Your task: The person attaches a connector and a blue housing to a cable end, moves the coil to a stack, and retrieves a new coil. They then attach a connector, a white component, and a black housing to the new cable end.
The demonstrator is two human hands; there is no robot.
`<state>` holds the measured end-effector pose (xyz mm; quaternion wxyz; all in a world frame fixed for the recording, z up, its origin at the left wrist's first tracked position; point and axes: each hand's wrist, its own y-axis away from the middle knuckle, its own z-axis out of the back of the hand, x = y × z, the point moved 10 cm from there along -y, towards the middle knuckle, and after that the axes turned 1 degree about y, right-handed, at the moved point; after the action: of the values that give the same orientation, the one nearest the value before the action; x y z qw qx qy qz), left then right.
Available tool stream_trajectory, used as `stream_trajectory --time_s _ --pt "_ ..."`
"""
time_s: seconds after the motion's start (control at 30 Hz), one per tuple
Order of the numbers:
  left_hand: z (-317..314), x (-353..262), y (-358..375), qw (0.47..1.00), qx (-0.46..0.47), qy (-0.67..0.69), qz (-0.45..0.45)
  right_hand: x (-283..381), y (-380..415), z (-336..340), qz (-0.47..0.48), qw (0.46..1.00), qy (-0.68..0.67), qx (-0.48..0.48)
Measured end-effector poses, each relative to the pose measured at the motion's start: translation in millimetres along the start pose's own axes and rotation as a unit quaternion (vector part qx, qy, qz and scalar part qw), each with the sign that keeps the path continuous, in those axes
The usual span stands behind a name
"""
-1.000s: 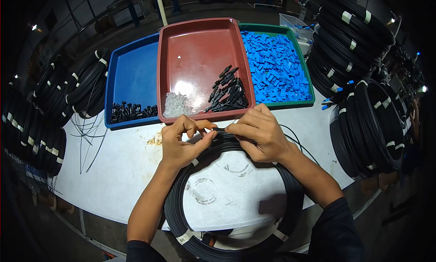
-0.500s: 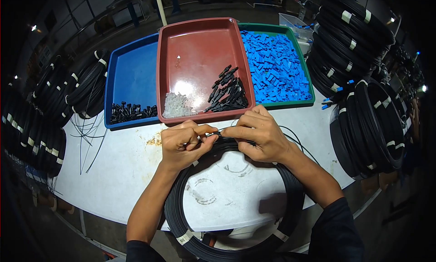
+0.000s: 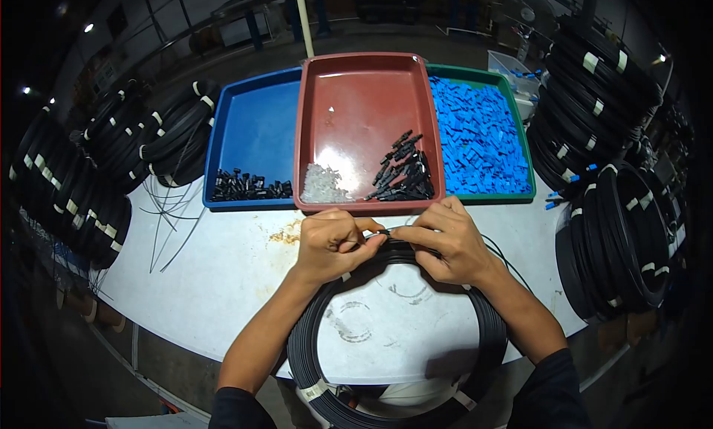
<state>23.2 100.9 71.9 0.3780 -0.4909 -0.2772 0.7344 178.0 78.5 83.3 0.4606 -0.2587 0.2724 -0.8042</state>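
Hands (image 3: 334,243) (image 3: 445,239) pinch unlabelled black cable coil (image 3: 486,317).

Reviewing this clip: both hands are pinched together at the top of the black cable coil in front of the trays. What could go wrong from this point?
The cable coil hangs partly over the table edge near the person, so a tug could slide it off. The left hand and right hand pinch something too small to make out; it could slip from the grip. Loose black strands lie on the table to the left and could snag.
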Motion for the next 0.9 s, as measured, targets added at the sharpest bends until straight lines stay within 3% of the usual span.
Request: stream_trajectory --time_s 0.17,0.43,0.5,0.57,0.7,0.83,0.9 --pt "0 -6 -1 1.0 -0.006 0.002 -0.02 -4 0 -2 -0.022 1.0 -0.008 0.005" --pt "-7 12 1 0.997 0.032 0.006 0.066 -18 7 -12 -0.078 0.995 -0.062 0.019" --pt "2 -6 -10 1.0 0.011 0.006 -0.007 -20 8 -12 -0.086 0.994 -0.069 0.025" --pt "19 3 -19 0.997 -0.003 0.01 0.079 -23 6 -12 -0.088 0.993 -0.07 0.029" --pt "66 40 -47 0.976 -0.019 -0.205 0.068 -23 8 -11 -0.088 0.992 -0.084 0.017" --pt "74 81 -72 0.932 0.082 -0.336 0.109 -22 7 -11 -0.084 0.992 -0.09 0.024" --pt "48 94 -71 0.879 0.217 -0.423 0.029 -22 6 -12 -0.082 0.992 -0.092 0.03"
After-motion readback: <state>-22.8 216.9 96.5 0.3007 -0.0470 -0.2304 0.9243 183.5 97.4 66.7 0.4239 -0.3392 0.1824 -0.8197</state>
